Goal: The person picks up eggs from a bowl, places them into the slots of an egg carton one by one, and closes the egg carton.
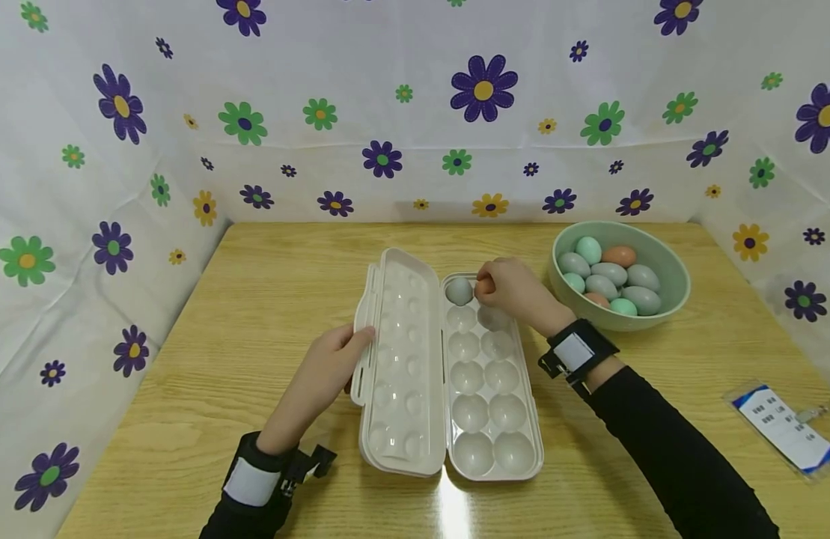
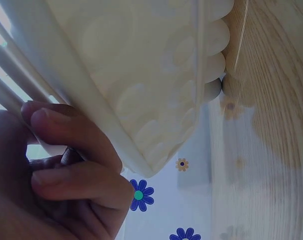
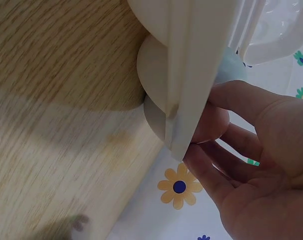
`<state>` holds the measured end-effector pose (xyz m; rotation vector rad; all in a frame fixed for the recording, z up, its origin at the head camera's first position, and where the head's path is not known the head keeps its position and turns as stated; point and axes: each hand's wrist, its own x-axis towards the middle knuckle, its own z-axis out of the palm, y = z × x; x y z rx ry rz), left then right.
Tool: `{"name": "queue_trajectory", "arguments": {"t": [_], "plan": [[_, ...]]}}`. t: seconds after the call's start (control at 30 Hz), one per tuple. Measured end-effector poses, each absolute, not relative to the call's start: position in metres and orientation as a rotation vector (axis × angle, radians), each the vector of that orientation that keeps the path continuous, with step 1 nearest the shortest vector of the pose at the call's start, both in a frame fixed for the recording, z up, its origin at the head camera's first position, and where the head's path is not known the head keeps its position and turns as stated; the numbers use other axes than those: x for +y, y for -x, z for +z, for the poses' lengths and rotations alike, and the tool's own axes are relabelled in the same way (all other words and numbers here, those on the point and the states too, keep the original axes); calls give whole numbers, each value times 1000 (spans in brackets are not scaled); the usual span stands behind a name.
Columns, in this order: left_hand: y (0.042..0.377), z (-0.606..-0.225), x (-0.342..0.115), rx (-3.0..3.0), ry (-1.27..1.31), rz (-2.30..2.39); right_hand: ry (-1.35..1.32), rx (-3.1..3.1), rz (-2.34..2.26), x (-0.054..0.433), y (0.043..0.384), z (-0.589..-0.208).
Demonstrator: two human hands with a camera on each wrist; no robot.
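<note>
A white plastic egg box lies opened out on the table, its lid (image 1: 406, 329) on the left and its base of round cups (image 1: 466, 346) on the right. My left hand (image 1: 322, 368) grips the lid's left edge, thumb on the inner face and fingers underneath. In the far right cup, my right hand (image 1: 519, 296) pinches a brown egg (image 3: 214, 124) between thumb and fingers; the hand covers most of it in the head view. Beside it, a grey-blue egg (image 1: 459, 291) sits in the far left cup. The visible nearer cups hold nothing.
A pale green bowl (image 1: 673, 288) with grey, mint and brown eggs stands at the back right of the wooden table (image 1: 253, 299). A badge card (image 1: 785, 428) with a clip lies at the right. Flower-patterned cloth (image 1: 415, 112) hangs behind and at both sides.
</note>
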<state>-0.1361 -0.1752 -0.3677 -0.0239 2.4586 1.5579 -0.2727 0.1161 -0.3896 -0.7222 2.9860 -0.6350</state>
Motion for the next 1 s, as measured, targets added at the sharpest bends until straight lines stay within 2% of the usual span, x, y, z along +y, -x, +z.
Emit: {"name": "queue_trajectory", "arguments": {"t": [1.0], "plan": [[137,-366,-175,2470,10,1548,720,2977,-581,117,267,-384]]}}
